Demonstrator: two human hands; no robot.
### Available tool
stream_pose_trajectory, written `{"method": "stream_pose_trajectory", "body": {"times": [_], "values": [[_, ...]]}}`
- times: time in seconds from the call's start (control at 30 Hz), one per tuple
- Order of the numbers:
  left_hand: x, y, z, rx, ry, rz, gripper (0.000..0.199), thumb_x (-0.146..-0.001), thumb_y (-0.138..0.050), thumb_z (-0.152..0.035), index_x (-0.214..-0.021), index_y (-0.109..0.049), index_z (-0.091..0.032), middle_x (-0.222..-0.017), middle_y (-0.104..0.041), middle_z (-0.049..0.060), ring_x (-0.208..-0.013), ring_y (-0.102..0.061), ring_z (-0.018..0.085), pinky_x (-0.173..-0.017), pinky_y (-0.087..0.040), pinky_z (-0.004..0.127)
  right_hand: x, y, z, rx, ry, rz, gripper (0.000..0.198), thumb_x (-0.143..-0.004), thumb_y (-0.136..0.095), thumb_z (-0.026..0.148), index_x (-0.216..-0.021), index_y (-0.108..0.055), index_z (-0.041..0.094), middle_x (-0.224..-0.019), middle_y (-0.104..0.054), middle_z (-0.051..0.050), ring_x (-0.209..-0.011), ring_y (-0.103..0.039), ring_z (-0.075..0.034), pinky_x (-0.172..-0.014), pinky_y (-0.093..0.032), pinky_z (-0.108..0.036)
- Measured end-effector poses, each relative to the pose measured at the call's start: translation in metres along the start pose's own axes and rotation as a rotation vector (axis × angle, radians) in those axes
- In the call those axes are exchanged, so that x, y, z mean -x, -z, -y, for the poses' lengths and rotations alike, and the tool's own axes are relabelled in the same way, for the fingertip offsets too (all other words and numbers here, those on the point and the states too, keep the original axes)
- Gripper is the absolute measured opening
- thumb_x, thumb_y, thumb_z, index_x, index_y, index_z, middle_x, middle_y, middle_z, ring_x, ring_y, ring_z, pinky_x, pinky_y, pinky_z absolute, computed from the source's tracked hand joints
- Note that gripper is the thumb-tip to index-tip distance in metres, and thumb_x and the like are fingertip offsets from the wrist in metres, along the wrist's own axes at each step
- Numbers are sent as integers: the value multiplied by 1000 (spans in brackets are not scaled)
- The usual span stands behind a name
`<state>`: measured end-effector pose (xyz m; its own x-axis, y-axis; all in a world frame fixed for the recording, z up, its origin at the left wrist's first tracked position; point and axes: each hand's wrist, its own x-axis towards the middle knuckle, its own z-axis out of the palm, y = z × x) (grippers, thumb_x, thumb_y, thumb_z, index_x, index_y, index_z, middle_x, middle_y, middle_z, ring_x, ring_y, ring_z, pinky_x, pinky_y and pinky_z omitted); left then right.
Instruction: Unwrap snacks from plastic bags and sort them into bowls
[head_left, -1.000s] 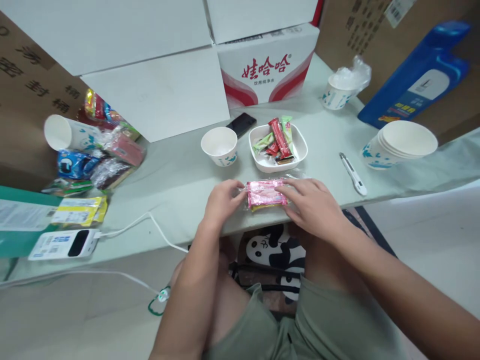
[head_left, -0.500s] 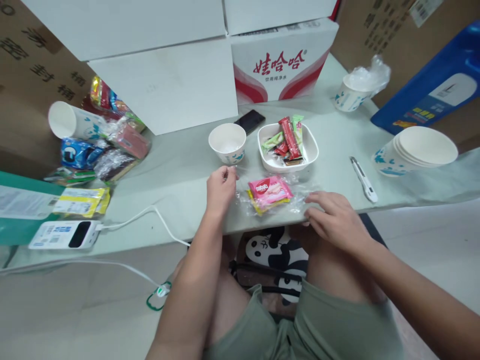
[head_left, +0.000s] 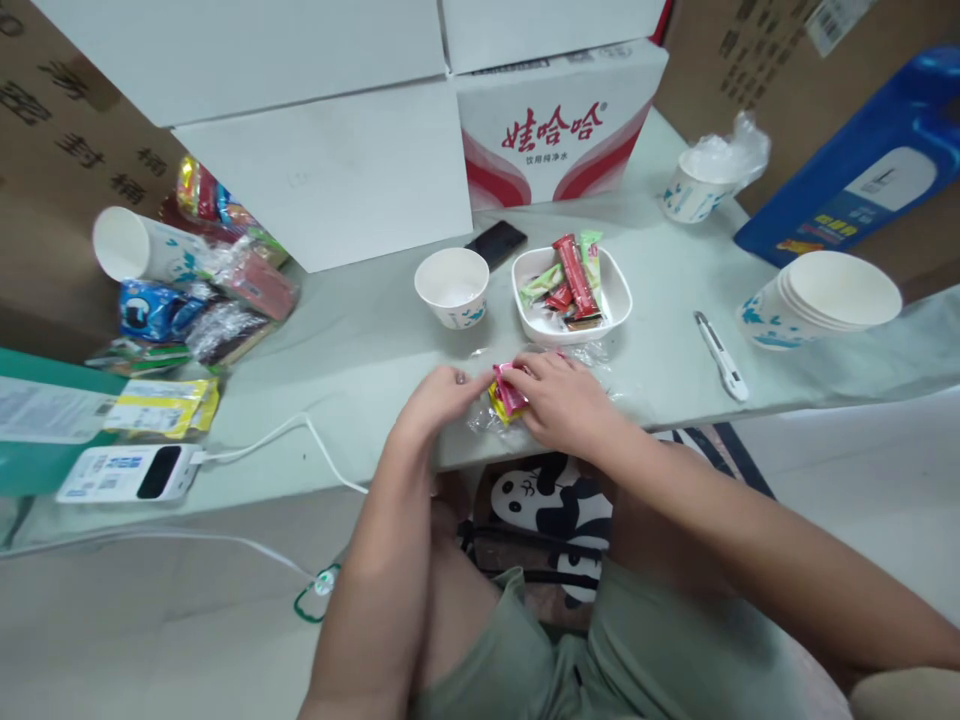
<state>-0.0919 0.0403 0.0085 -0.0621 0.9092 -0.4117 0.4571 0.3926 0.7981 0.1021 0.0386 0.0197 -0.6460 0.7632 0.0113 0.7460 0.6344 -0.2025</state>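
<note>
A pink snack packet (head_left: 511, 389) lies over a yellow packet (head_left: 498, 404) near the table's front edge, with a crinkled clear plastic bag (head_left: 484, 418) around them. My right hand (head_left: 566, 402) is curled over the pink packet from the right and hides most of it. From the left, my left hand (head_left: 441, 398) reaches in at the bag's edge, one digit against the packets and its other fingers folded. Just beyond stand a white paper cup (head_left: 452, 290) and a white square bowl (head_left: 619, 295) holding several wrapped snacks (head_left: 574, 272).
A utility knife (head_left: 721, 357) and stacked paper cups (head_left: 814, 300) lie to the right. Behind are a dark phone (head_left: 498, 244) and white boxes (head_left: 322, 180). Leftward are piled snacks (head_left: 240, 285) and a white power bank (head_left: 124, 474) with its cable (head_left: 270, 440).
My right hand has moved left from beside the bag onto the pink packet, now covering it. My left hand has shifted slightly, one digit reaching to the packets.
</note>
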Motion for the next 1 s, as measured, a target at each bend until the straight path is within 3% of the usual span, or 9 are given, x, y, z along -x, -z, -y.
{"method": "stream_pose_trajectory", "body": {"times": [0.07, 0.2, 0.33, 0.43, 0.5, 0.67, 0.77, 0.83, 1.0], "values": [[5, 0, -1, 108, -34, 154, 38, -76, -73, -43, -56, -52, -19, -51, -44, -4, -51, -37, 11, -54, -24, 27, 5, -6, -5, -62, -22, -13, 60, -81, -56, 16, -141, -53, 19, -144, -55, -16, -130, -51, -35, -107, -43, -53], [13, -4, -12, 585, -41, 234, 19, -72, -73, -32, -76, -64, -17, -79, -69, 3, -74, -62, 16, -69, -46, 27, 11, -11, -15, -271, -27, -106, 81, -73, -62, 18, -150, -40, 19, -152, -46, -17, -140, -43, -35, -113, -41, -53], [17, -4, -23, 920, 31, 311, 18, -67, -73, -25, -77, -61, -17, -109, -75, 12, -100, -71, 25, -76, -55, 31, 14, -10, -24, -590, -63, -330, 70, -79, -60, 20, -146, -42, 23, -144, -56, -14, -131, -55, -30, -108, -47, -50], [15, 1, -27, 994, 115, 147, 15, -64, -66, -22, -72, -55, -18, -91, -75, 9, -72, -70, 16, -49, -44, 20, 22, -11, -30, -889, -181, -358, 53, -83, -64, 29, -134, -53, 23, -131, -67, -11, -116, -66, -29, -100, -53, -48], [12, 5, -28, 1012, 160, 12, 14, -61, -61, -22, -68, -49, -18, -71, -68, 3, -49, -55, 8, -37, -27, 16, 29, -14, -35, -1098, -289, -340, 53, -80, -71, 36, -129, -56, 22, -127, -71, -10, -112, -69, -29, -96, -56, -48], [7, 10, -31, 1011, 196, -209, 14, -55, -54, -20, -67, -46, -18, -58, -55, -4, -38, -37, 3, -32, -16, 14, 46, -4, -59, -1350, -495, -456, 54, -72, -81, 49, -115, -61, 24, -111, -77, -9, -97, -74, -30, -84, -61, -48], [8, 9, -35, 998, 205, -205, 14, -55, -55, -20, -65, -45, -18, -58, -54, -4, -38, -36, 3, -31, -14, 13, 37, 31, -83, -1094, -430, -624, 59, -72, -79, 44, -123, -57, 25, -112, -76, -9, -93, -73, -29, -77, -60, -44], [8, 8, -35, 987, 192, -181, 14, -54, -55, -21, -63, -46, -17, -59, -54, -4, -38, -36, 2, -31, -15, 13, 19, 58, -100, -749, -347, -608, 65, -72, -76, 34, -132, -53, 25, -112, -75, -9, -91, -72, -28, -74, -57, -40], [8, 7, -34, 959, 187, -123, 15, -52, -58, -21, -61, -47, -16, -60, -54, -4, -38, -37, 1, -30, -15, 12, -40, 94, -125, -12, -181, -111, 61, -72, -73, 28, -131, -62, 28, -110, -76, -6, -92, -70, -29, -69, -48, -35]]}}
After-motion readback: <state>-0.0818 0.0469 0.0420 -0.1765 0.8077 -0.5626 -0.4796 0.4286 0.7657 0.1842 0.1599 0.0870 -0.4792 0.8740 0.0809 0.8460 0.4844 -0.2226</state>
